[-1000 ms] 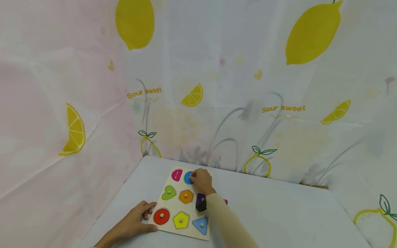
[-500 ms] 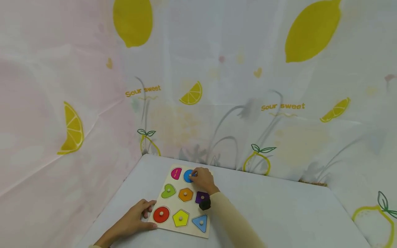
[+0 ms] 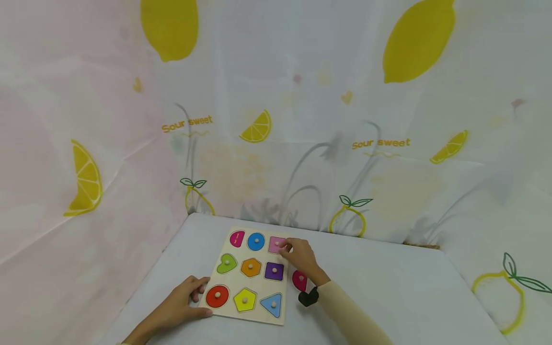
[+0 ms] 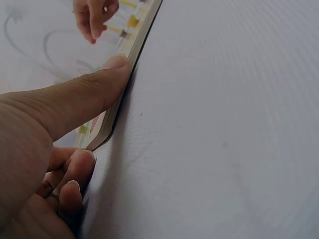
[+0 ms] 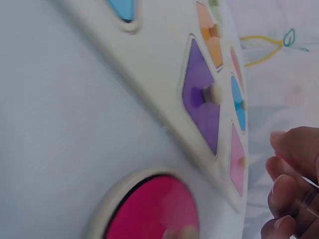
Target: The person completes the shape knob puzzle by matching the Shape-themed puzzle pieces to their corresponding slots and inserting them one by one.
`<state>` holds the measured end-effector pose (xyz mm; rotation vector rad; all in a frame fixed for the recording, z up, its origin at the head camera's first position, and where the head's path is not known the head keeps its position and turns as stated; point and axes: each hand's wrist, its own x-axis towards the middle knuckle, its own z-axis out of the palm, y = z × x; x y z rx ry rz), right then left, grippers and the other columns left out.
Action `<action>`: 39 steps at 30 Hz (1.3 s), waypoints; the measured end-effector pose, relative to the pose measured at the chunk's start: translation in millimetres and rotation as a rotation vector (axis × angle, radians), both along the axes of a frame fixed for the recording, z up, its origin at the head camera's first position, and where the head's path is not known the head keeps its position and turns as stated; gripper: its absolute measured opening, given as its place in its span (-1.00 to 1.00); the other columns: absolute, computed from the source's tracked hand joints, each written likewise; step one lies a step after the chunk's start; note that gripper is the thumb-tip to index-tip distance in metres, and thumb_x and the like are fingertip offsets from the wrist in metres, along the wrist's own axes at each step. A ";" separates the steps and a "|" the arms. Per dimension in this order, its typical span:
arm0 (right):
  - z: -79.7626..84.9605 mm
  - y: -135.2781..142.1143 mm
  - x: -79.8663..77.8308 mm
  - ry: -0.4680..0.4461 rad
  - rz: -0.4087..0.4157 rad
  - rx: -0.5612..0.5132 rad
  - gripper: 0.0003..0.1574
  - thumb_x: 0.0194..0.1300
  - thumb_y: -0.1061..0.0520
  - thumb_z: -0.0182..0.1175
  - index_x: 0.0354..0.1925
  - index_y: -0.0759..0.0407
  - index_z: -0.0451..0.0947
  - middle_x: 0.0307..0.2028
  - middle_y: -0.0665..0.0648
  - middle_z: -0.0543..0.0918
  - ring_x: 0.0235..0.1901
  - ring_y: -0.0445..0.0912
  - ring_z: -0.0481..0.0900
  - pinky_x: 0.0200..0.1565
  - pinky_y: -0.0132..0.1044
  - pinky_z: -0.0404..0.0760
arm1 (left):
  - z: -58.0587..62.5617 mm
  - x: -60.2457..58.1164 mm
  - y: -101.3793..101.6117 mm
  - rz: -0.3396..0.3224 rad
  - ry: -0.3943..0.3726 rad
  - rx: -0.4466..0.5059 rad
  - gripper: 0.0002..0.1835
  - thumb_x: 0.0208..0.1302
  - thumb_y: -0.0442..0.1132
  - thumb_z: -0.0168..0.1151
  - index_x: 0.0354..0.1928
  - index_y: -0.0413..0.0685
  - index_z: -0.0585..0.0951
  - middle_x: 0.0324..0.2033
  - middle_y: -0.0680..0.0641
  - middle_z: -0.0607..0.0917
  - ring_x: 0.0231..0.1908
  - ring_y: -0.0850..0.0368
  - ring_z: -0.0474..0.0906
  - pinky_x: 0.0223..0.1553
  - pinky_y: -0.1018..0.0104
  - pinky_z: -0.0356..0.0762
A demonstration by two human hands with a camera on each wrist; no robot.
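Observation:
A wooden peg puzzle board (image 3: 257, 314) lies on the white table, with knobbed shapes including a pink square (image 3: 273, 245), blue circle (image 3: 256, 242), purple square (image 3: 273, 271) and red circle (image 3: 217, 296). My left hand (image 3: 183, 301) holds its near left corner, thumb along the near edge and fingers at the left side. Loosely bent and with nothing in them, the fingers of my right hand (image 3: 299, 254) hover by the pink square; the right wrist view shows a gap between them and its knob. A magenta knobbed piece (image 5: 157, 209) lies off the board's right edge, partly hidden by the right arm.
The magenta half-round spot (image 3: 236, 238) at the board's far left has no knob. A lemon-print cloth (image 3: 241, 172) hangs behind and left of the table (image 3: 388, 292). A black device (image 3: 308, 297) sits at the right wrist.
My right hand has left the blue circle and moved right to beside the pink square, which now shows. The left hand keeps its hold; the view has shifted slightly.

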<state>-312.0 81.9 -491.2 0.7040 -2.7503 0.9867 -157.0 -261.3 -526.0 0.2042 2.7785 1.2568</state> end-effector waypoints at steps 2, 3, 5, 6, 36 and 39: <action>-1.5 9.3 6.0 0.003 0.028 0.009 -0.84 0.33 0.09 0.40 -0.17 0.14 0.74 -0.45 -0.06 0.61 -0.50 -0.23 0.40 -0.53 -0.39 0.39 | -0.9 -0.2 -0.1 0.007 -0.004 0.000 0.00 -0.09 0.05 0.69 0.37 -0.26 0.48 -0.25 0.01 0.40 -0.26 0.23 0.35 -0.28 0.37 0.32; -1.9 14.3 9.7 -0.015 0.041 0.008 -0.83 0.33 0.09 0.40 -0.17 0.15 0.73 -0.46 -0.07 0.61 -0.53 -0.25 0.41 -0.53 -0.40 0.41 | -1.5 -0.2 -0.1 0.008 -0.004 0.002 0.00 -0.10 0.04 0.70 0.37 -0.26 0.48 -0.25 0.01 0.39 -0.26 0.23 0.35 -0.28 0.37 0.32; -3.4 24.4 17.6 -0.043 0.072 -0.002 -0.82 0.32 0.10 0.42 -0.16 0.16 0.74 -0.48 -0.07 0.60 -0.58 -0.25 0.43 -0.55 -0.39 0.44 | -2.8 0.0 -0.4 0.005 0.002 0.003 0.00 -0.10 0.03 0.70 0.37 -0.27 0.48 -0.25 0.01 0.40 -0.26 0.23 0.36 -0.26 0.38 0.32; -5.0 29.4 21.1 -0.051 0.084 0.000 -0.83 0.31 0.11 0.42 -0.17 0.16 0.74 -0.48 -0.09 0.60 -0.60 -0.27 0.43 -0.55 -0.39 0.44 | -3.4 0.3 -0.7 0.002 0.006 0.002 0.00 -0.10 0.03 0.70 0.37 -0.27 0.48 -0.25 0.01 0.40 -0.26 0.24 0.36 -0.26 0.38 0.32; -25.6 65.6 57.1 -0.102 0.012 -0.045 -0.85 0.28 0.17 0.45 -0.23 0.20 0.70 -0.53 -0.10 0.54 -0.52 -0.28 0.40 -0.51 -0.39 0.42 | 0.1 -0.1 -0.9 -0.009 0.023 -0.016 -0.02 -0.09 0.04 0.69 0.34 -0.31 0.50 -0.28 0.01 0.39 -0.29 0.26 0.34 -0.32 0.38 0.32; -26.8 66.7 57.6 -0.096 -0.014 -0.046 -0.85 0.28 0.15 0.45 -0.25 0.18 0.69 -0.53 -0.10 0.53 -0.51 -0.27 0.39 -0.49 -0.39 0.42 | -0.2 -1.0 -0.4 -0.009 0.020 -0.017 -0.01 -0.10 0.06 0.69 0.35 -0.30 0.50 -0.28 0.01 0.40 -0.28 0.25 0.35 -0.32 0.37 0.33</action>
